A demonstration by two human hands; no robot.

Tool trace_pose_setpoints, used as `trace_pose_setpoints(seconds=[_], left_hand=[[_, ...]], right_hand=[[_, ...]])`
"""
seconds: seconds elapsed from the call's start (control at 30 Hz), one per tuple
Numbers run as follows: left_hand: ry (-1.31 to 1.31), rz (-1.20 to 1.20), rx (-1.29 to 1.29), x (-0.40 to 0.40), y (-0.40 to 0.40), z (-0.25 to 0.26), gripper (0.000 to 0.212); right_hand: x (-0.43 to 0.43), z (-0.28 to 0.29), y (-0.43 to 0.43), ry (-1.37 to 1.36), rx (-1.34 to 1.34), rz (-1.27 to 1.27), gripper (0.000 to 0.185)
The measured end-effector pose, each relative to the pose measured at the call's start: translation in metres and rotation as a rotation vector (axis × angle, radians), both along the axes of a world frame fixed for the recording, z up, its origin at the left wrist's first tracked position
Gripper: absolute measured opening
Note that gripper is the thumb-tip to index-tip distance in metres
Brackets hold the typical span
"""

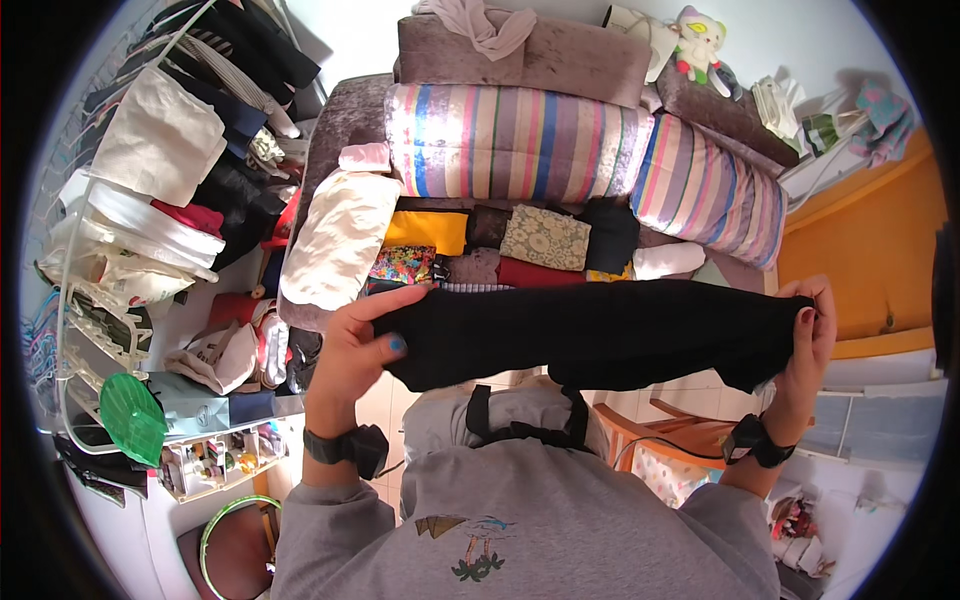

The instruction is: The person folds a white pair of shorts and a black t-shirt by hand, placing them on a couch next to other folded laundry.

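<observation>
A black garment (600,330) is stretched sideways in front of me, doubled into a long band. My left hand (364,352) pinches its left end between thumb and fingers. At the other end, my right hand (808,330) grips the cloth near its upper corner. Beyond the band, folded clothes lie on the sofa seat: a yellow piece (426,232), a multicoloured print (403,264), a floral-patterned piece (545,237), a dark one (612,238) and a dark red one (532,274). The black cloth hides the front of the seat.
Striped cushions (517,142) lean along the brown sofa back (585,64). A cream bundle (341,232) covers the left armrest. To the left stands a clothes rack (71,300) full of hanging garments. A wooden chair (675,431) is close on my right, below the cloth.
</observation>
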State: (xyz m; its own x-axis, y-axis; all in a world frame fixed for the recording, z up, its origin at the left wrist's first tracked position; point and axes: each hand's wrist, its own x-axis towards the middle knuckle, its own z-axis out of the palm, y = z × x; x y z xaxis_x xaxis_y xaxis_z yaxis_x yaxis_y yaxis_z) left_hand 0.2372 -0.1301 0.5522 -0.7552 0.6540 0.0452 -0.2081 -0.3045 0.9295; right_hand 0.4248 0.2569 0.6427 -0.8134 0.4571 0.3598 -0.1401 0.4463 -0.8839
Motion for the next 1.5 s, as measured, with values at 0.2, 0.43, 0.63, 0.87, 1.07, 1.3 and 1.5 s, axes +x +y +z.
trace_pose_setpoints(seconds=[0.2, 0.43, 0.63, 0.87, 1.07, 1.3, 1.5], left_hand=[[0.098, 0.008, -0.372, 0.017, 0.015, 0.000, 0.054], [0.383, 0.494, -0.465, 0.004, -0.009, 0.003, 0.037], [0.643, 0.558, -0.670, 0.004, -0.012, 0.017, 0.027], [0.836, 0.541, -0.666, -0.043, -0.001, -0.055, 0.015], [0.914, 0.449, -0.752, -0.045, 0.064, -0.104, 0.016], [0.950, 0.292, -0.415, 0.027, 0.118, -0.021, 0.015], [0.205, -0.014, -0.515, 0.016, 0.112, -0.099, 0.017]], right_hand=[[-0.015, 0.000, -0.002, -0.027, 0.100, -0.041, 0.032], [-0.026, -0.002, -0.004, 0.045, 0.170, -0.144, 0.023], [-0.031, 0.001, -0.012, 0.062, 0.246, -0.182, 0.017], [-0.057, 0.014, -0.034, 0.091, 0.472, -0.038, 0.007], [-0.090, 0.025, -0.062, -0.045, 0.318, 0.147, 0.016], [-0.093, 0.034, -0.042, 0.098, 0.463, 0.001, 0.016], [-0.076, 0.046, -0.019, 0.209, 0.104, -0.064, 0.011]])
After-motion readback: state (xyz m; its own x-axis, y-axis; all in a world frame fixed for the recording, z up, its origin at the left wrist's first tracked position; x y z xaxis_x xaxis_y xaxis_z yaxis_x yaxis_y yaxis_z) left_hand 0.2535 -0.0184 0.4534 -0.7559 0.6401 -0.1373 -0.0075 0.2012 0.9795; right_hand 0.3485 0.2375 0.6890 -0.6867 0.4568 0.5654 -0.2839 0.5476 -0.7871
